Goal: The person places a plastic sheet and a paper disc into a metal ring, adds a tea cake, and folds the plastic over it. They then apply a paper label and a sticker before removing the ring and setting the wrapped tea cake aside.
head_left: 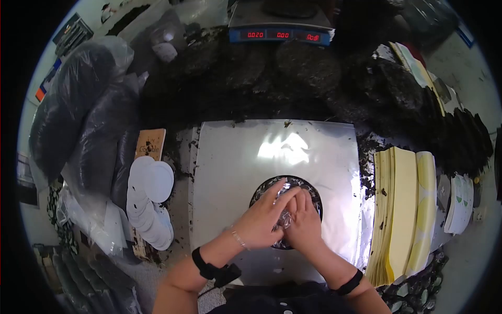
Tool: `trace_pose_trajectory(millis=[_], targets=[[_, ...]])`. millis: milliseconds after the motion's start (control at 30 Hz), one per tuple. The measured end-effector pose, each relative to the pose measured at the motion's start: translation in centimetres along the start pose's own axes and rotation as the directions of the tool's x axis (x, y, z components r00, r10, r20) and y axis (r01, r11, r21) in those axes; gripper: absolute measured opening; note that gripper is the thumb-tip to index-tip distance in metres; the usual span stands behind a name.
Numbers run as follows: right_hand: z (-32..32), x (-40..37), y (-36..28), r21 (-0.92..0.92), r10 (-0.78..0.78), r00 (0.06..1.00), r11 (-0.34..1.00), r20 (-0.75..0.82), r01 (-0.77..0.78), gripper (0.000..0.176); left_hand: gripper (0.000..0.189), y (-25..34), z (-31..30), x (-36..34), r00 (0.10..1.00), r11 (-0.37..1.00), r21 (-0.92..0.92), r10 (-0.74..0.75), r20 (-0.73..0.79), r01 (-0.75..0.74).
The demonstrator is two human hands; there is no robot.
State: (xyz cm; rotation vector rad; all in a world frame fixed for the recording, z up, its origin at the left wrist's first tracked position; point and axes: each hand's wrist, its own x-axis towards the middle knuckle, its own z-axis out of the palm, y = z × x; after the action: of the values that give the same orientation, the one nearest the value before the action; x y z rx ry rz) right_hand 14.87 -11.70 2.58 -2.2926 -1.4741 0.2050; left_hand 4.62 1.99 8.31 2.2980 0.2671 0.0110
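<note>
A round dark cake in clear, shiny plastic film (263,189) lies on a silver metallic sheet (230,157) in front of me. My left hand (261,222) and my right hand (304,222) meet over its middle. Crinkled film shows between them, and the fingers of both hands look closed on it. The left index finger stretches toward the cake's far edge. Much of the cake is hidden under my hands.
White paper discs (149,196) lie fanned at the left beside an orange-brown card (150,142). Yellow sheets (402,214) are stacked at the right. Dark loose material (225,99) and round cakes (307,64) spread behind, below a digital scale (280,35). Filled plastic bags (76,104) stand left.
</note>
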Motion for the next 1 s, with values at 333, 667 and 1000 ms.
trace_pose_trajectory(millis=[333,667,1000], targets=[[-25.7,-15.2,0.4,0.759,-0.224,0.97,0.615,-0.093,0.215,0.056,0.073,-0.1,6.0,-0.5,0.998,0.782,0.622,-0.002,-0.065,0.041],[-12.5,-43.9,33.0,-0.08,0.757,0.222,0.22,-0.614,-0.972,0.082,0.07,-1.8,7.9,-1.4,0.994,0.748,0.659,-0.008,-0.11,0.079],[-15.6,-40.1,24.9,-0.336,0.286,0.653,0.675,-0.701,-0.657,0.033,0.069,-1.3,8.1,-1.4,0.993,0.688,0.719,-0.016,-0.12,0.098]])
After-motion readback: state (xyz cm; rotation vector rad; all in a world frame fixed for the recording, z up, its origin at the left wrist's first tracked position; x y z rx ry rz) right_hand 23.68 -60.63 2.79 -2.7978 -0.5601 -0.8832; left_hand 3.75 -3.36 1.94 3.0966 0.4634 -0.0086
